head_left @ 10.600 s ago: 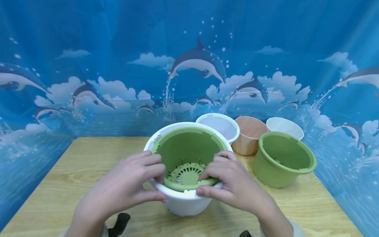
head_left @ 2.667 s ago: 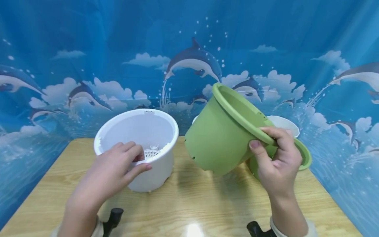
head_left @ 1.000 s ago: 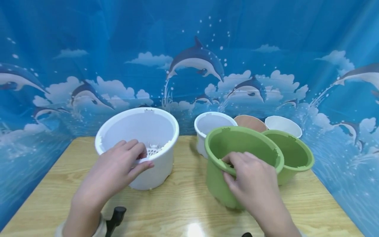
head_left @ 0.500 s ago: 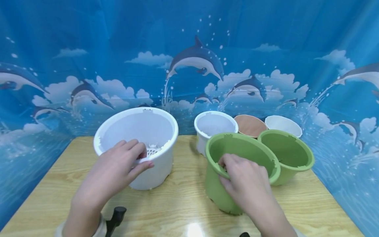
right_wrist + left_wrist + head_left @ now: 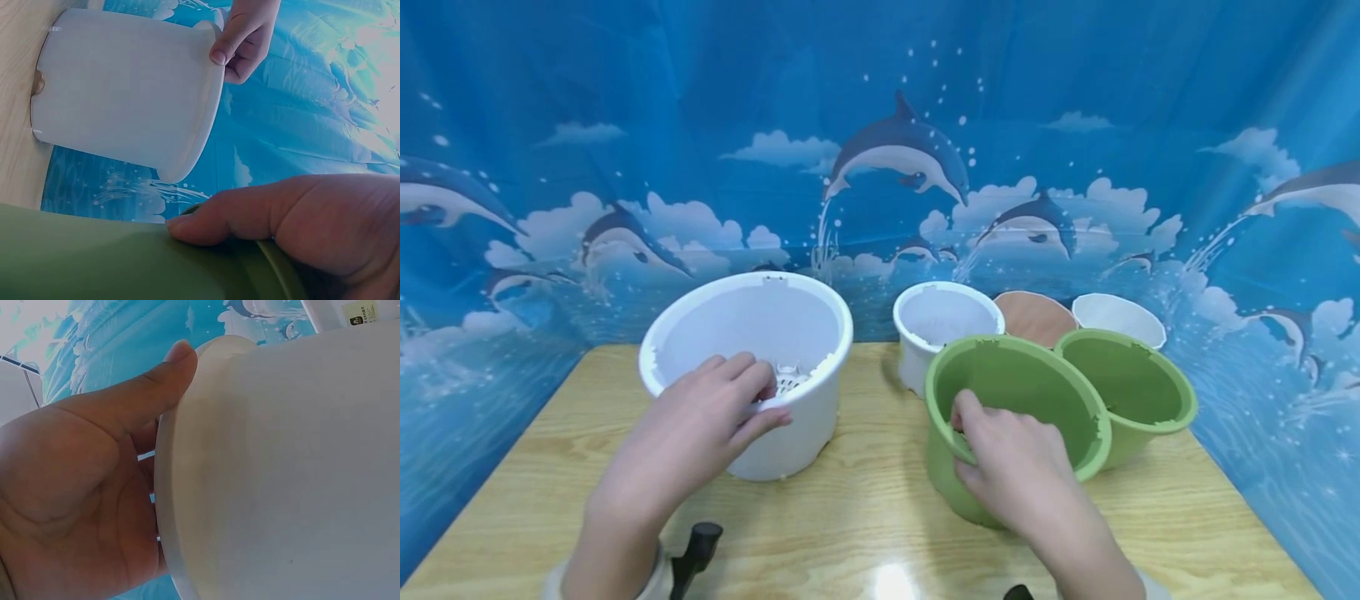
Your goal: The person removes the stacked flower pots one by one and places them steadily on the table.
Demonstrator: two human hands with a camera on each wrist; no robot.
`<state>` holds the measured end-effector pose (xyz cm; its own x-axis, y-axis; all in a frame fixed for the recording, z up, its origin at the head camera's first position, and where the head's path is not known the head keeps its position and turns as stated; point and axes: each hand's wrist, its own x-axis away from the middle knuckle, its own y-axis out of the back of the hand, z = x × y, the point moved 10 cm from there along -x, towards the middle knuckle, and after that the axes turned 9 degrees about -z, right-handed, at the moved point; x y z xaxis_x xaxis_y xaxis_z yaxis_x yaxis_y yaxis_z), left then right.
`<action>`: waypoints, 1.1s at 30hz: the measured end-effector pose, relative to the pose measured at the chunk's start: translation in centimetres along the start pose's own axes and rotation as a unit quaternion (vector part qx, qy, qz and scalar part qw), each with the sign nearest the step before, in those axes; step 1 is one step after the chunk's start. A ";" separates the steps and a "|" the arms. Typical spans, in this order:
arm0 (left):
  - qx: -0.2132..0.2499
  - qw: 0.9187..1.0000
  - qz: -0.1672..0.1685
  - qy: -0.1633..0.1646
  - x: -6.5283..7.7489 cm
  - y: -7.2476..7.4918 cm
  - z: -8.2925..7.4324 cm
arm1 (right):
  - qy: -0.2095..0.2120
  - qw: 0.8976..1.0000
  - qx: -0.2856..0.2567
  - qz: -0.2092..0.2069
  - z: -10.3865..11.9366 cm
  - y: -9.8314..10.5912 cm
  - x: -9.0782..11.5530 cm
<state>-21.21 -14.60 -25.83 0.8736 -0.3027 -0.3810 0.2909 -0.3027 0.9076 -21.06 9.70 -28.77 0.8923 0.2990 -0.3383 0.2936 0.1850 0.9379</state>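
A large white flower pot stands on the left half of the table. My left hand grips its near rim, thumb outside and fingers over the edge; in the left wrist view the thumb lies against the pot's white wall. To the right, a green flower pot stands in front of the other pots. My right hand holds its near rim, with the fingers inside and the thumb hidden in the head view. The right wrist view shows that thumb pressing the green wall.
A second green pot touches or nearly touches the held one on its right. Behind them stand a smaller white pot, a terracotta-coloured pot and another white pot. A dolphin-printed curtain hangs behind the wooden table.
Earlier the green pot sat inside the large white one; my right hand has lifted it out, moved it right and lowered it. In the last second it has shifted only slightly.
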 end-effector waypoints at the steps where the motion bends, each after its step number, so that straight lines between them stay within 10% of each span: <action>1: -0.001 1.000 0.000 -0.001 0.0 0.0 0.0 | 0.000 1.000 -0.001 0.003 0.0 -0.1 0.0; 33: 0.005 0.996 -0.020 -0.084 0.1 0.0 -2.9 | 0.020 1.000 -0.023 0.008 0.1 -0.3 0.1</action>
<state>-20.02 -12.04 -25.34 0.7831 -0.4377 -0.4418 0.3194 -0.3266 0.8896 -21.07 9.61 -29.11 0.8822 0.3394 -0.3265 0.2623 0.2217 0.9392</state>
